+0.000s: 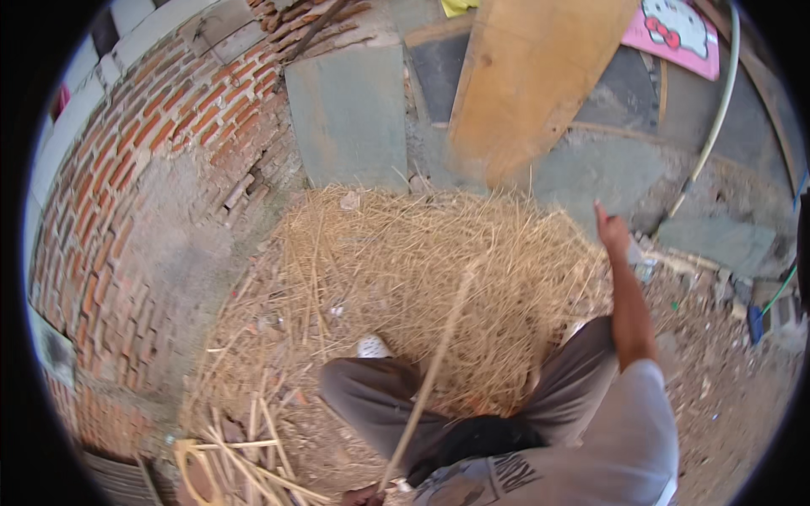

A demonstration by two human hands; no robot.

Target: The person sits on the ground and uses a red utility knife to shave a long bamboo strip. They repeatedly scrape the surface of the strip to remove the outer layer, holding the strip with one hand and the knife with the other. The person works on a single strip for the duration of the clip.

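Observation:
A long pale bamboo strip (426, 384) slants up and away from my left hand (363, 496), which is closed around its lower end at the bottom edge. The strip crosses over my folded leg, and its far tip blurs above a wide heap of straw-like shavings (422, 253). Out to the right, my right hand (616, 236) is stretched beyond my knee at the heap's edge. One digit sticks up while the other fingers look curled; whether they hold anything is not visible.
Several cut bamboo pieces (253, 455) lie at lower left, beside a pale ring-shaped coil (196, 474). A worn brick wall (110, 278) rises on the left. Ahead lean a grey slab (350, 118) and a brown board (531, 76). A pale pipe (717, 126) and rubble (717, 354) lie right.

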